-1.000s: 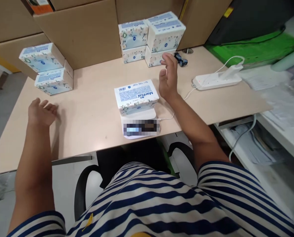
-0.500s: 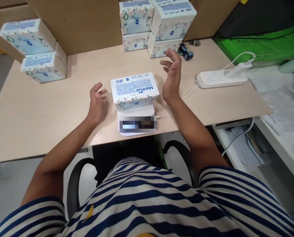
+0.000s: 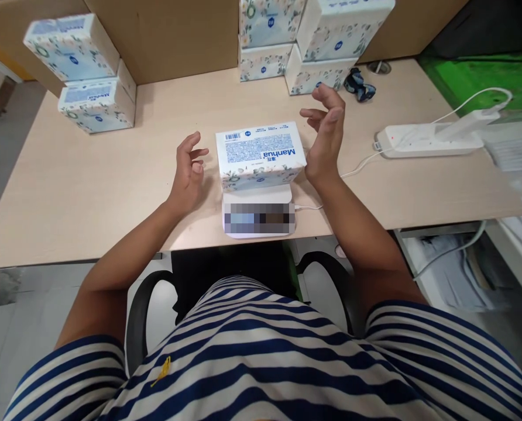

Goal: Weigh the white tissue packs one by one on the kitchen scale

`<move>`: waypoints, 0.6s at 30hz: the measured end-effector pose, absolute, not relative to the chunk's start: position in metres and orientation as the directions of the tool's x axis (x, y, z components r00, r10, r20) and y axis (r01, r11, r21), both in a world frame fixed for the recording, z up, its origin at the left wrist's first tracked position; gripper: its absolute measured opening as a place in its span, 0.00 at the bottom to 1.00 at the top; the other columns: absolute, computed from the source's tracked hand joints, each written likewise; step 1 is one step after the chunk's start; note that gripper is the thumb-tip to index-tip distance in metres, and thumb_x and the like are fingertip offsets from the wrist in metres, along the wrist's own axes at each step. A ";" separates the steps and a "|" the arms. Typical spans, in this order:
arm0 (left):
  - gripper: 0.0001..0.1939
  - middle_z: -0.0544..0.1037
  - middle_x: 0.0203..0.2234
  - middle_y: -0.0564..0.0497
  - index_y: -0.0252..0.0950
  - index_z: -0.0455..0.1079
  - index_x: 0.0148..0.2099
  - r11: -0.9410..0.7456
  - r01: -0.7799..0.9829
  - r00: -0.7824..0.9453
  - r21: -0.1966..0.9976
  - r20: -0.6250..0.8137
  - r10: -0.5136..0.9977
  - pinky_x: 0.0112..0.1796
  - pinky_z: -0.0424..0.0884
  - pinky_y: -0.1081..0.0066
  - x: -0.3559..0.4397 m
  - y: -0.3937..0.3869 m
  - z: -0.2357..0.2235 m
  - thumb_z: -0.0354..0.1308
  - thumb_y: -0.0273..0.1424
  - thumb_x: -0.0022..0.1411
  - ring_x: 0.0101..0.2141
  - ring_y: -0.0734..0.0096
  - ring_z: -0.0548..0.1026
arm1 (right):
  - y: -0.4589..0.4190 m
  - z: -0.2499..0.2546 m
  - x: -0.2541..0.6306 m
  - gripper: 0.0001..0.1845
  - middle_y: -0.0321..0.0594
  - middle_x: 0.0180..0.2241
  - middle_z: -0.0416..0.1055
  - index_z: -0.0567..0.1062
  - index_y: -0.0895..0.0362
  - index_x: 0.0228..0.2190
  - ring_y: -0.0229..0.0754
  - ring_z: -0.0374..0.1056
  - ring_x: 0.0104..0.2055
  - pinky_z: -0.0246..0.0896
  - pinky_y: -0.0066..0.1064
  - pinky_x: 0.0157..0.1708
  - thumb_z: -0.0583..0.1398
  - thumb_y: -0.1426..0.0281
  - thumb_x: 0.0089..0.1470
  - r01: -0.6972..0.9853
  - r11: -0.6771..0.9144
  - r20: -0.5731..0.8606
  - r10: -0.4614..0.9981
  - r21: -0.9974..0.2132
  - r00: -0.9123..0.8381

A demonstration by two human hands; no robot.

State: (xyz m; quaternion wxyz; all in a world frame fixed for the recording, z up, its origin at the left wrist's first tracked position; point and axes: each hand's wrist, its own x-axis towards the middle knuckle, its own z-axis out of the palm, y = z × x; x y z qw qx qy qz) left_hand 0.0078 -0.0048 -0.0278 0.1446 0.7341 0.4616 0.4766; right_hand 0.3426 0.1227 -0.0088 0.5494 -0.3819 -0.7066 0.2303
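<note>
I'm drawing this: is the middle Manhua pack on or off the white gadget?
On: the pack sits over the back of the white gadget.

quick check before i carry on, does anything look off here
Nothing on the desk looks spilled or damaged. One oddity: a pixelated patch, in front of the Manhua pack, hides part of the white device.

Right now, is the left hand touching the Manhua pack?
Apart: the head view shows a narrow strip of tabletop between the left hand and the Manhua pack.
</note>
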 end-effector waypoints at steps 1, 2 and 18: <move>0.42 0.56 0.81 0.42 0.57 0.49 0.81 -0.540 0.544 0.129 0.643 0.572 0.810 0.64 0.76 0.44 0.008 -0.004 -0.028 0.35 0.70 0.76 0.70 0.42 0.72 | 0.122 -0.008 0.342 0.53 0.45 0.72 0.66 0.62 0.32 0.76 0.61 0.72 0.70 0.63 0.68 0.74 0.29 0.27 0.65 0.278 0.596 0.594 0.798 -0.753 -0.104; 0.42 0.56 0.81 0.42 0.57 0.48 0.82 -0.545 0.547 0.135 0.636 0.575 0.807 0.64 0.76 0.44 0.007 -0.004 -0.028 0.35 0.70 0.76 0.70 0.41 0.72 | 0.121 -0.008 0.341 0.53 0.45 0.72 0.66 0.62 0.32 0.76 0.61 0.72 0.71 0.63 0.68 0.73 0.30 0.26 0.65 0.270 0.591 0.587 0.803 -0.760 -0.104; 0.53 0.61 0.79 0.45 0.57 0.58 0.78 -0.377 0.538 -0.015 0.754 0.455 0.890 0.65 0.78 0.41 0.026 -0.011 -0.014 0.39 0.81 0.64 0.72 0.38 0.72 | 0.109 0.001 0.335 0.58 0.42 0.75 0.64 0.54 0.29 0.79 0.61 0.68 0.75 0.65 0.64 0.74 0.25 0.24 0.59 0.289 0.592 0.511 0.802 -0.753 -0.310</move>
